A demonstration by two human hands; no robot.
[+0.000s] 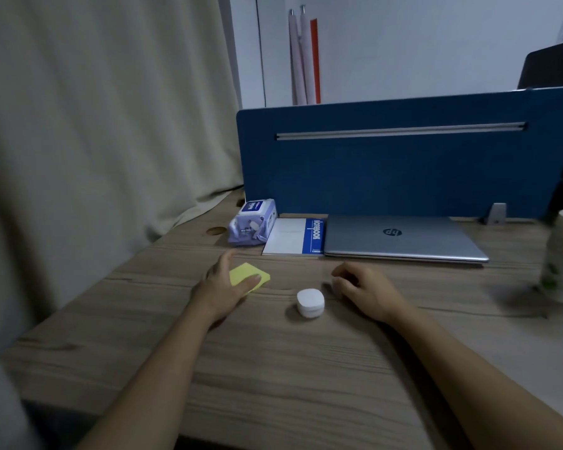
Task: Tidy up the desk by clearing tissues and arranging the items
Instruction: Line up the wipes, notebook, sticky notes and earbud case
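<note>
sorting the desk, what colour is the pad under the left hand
Yellow; the pad shows best in the head view.

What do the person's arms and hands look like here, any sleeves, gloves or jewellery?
Both forearms are bare up to the bottom edge of the frame; no sleeves show. The left hand and right hand wear no gloves, and no watch, ring or bracelet is visible. The picture is too dim and soft to show nails.

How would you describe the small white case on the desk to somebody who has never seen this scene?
Start at the closed silver laptop against the blue divider and come toward the person. Between the left hand and right hand sits a small white case. It is the only rounded white thing; the pad beside it is flat and yellow.
</note>
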